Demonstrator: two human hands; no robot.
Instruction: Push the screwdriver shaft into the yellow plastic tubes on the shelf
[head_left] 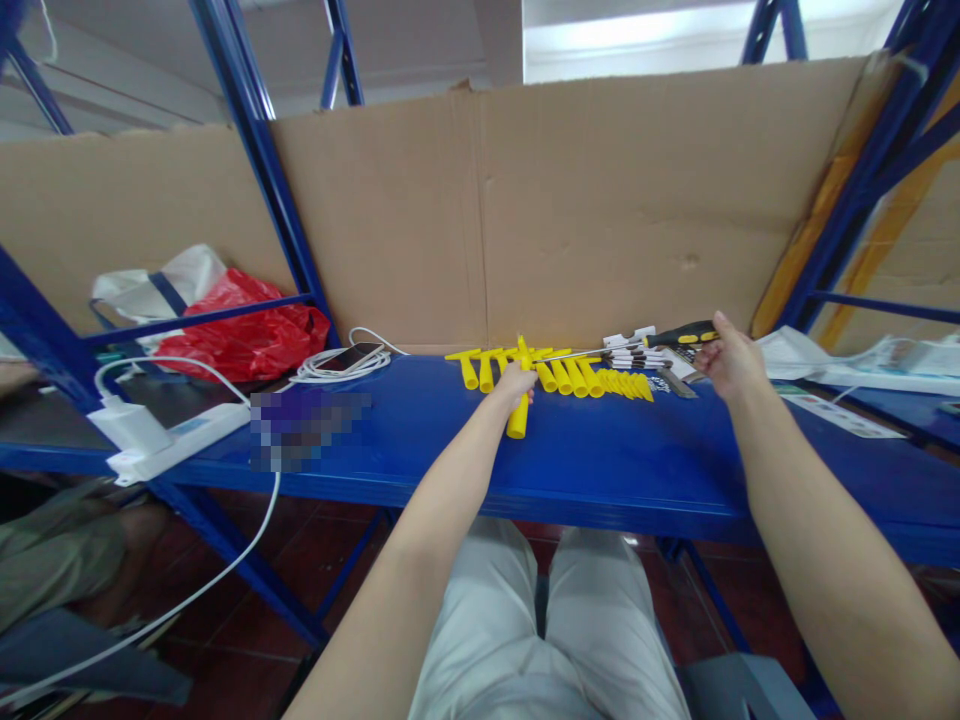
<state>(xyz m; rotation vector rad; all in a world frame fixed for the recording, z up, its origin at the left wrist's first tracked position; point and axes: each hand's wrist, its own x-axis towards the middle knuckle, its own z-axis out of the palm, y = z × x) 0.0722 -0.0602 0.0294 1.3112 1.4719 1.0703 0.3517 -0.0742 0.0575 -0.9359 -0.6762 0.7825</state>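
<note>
Work looks underway: left hand (517, 383) clamps 1 yellow piece (517, 422), right hand (731, 360) a screwdriver (679, 335) at 3 o'clock; whether the yellow row (576, 379) beyond is finished is unclear.

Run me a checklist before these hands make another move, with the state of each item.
1. Left hand gripping a yellow piece: ok, fingers wrapped around it.
2. Right hand holding the screwdriver: ok, at the end of its handle.
3. Shaft pointing toward the held piece: ok, it runs leftward from the handle.
4. Tip touching the held piece: cannot tell, too small to make out.
5. Phone apart from both hands: ok, it lies to their left by the coiled white cable.
</note>
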